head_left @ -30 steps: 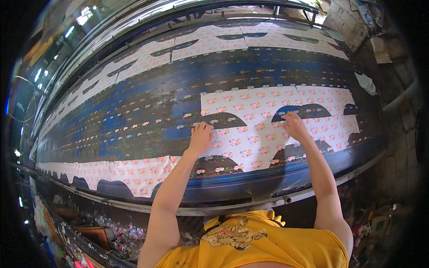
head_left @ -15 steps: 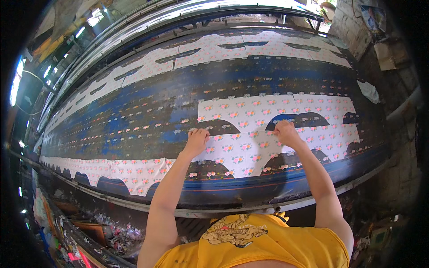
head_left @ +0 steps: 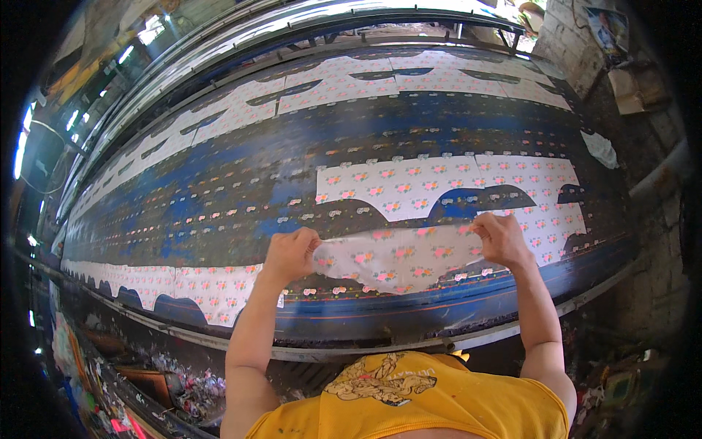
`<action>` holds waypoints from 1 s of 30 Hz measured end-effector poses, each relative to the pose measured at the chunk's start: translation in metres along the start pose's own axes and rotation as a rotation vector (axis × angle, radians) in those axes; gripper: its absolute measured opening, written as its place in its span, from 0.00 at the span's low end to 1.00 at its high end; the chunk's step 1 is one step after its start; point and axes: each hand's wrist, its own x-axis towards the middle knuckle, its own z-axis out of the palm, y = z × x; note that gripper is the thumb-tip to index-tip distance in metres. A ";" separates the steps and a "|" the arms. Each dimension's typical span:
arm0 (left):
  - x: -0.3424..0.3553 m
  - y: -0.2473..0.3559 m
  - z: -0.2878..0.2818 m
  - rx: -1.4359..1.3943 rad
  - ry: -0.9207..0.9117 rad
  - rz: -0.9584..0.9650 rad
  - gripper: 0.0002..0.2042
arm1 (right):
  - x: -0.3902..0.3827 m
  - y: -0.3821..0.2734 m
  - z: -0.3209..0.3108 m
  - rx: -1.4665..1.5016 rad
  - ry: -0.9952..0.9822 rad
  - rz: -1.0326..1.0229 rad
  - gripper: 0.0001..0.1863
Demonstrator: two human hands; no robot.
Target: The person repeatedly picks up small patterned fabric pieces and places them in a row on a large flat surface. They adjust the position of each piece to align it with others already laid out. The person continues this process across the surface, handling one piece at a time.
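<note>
Between my hands a white fabric panel [head_left: 398, 257] with pink and orange flowers is stretched, lifted off the dark table at its far edge. My left hand [head_left: 292, 252] pinches its left corner; my right hand [head_left: 501, 238] pinches the right corner. The panel's curved lower edge hangs toward the table's near side. Just beyond it, another flowered piece [head_left: 395, 179] lies flat, with curved cut-outs along its near edge. Right of my right hand, a further flowered piece [head_left: 552, 227] lies flat.
The long dark-blue, paint-marked table [head_left: 241, 183] runs left. A row of flowered pieces [head_left: 150, 285] lies along its near left edge, another row [head_left: 307, 84] along the far side. A crumpled white scrap [head_left: 599, 148] sits by the right end. A metal rail [head_left: 409, 350] edges the front.
Both hands have pulled toward me and gripped the near panel's far corners. That panel, flat on the table before, is now raised and drawn away from the piece beyond it.
</note>
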 end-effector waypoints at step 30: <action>0.153 -0.179 0.172 -0.046 -0.171 -0.203 0.03 | 0.146 0.213 0.139 -0.082 -0.108 0.164 0.07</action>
